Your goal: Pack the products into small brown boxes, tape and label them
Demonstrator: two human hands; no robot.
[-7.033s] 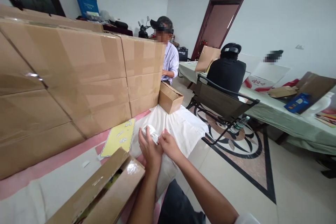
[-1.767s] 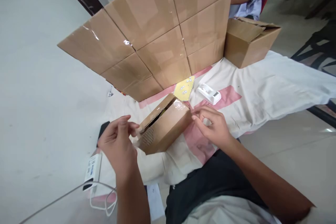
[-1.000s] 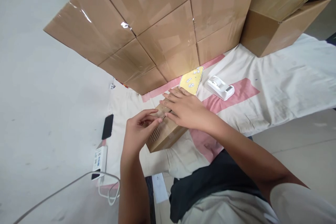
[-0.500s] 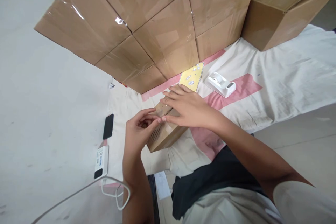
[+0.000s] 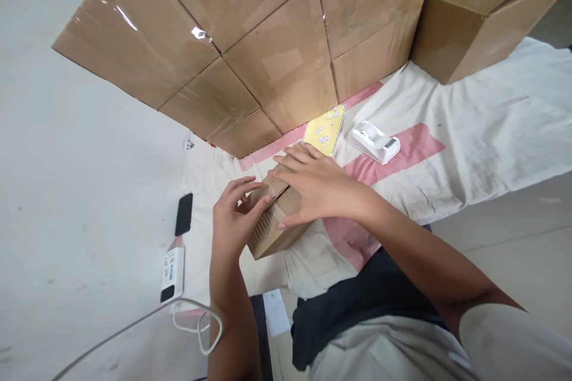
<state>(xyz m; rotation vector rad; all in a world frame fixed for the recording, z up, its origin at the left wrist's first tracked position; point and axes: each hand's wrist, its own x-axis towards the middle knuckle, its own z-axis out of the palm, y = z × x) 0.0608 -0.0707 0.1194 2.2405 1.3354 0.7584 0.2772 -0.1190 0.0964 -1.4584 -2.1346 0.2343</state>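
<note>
A small cardboard box (image 5: pixel 277 229) lies on the cloth-covered surface in front of me, with a seam along its top and dark print near its left end. My left hand (image 5: pixel 236 208) is at the box's left end, thumb on the top face and fingers curved but apart. Across the top and near side rests my right hand (image 5: pixel 317 184), its fingers spread and the thumb on the near edge. Part of the box's far end is hidden under that hand. Beyond it lies a yellow patterned paper (image 5: pixel 325 131). A white tape dispenser (image 5: pixel 374 141) stands to the right.
Large taped cardboard boxes (image 5: pixel 277 47) form a wall at the back. An opened carton (image 5: pixel 469 30) stands at the right rear. Along the left wall are a black phone (image 5: pixel 183 214) and a white power strip (image 5: pixel 173 274) with a looped cable (image 5: pixel 208 327).
My thumbs, which met over the seam, have moved apart. The right thumb has shifted down to the near edge, and the left fingers have opened slightly. The box stays in place.
</note>
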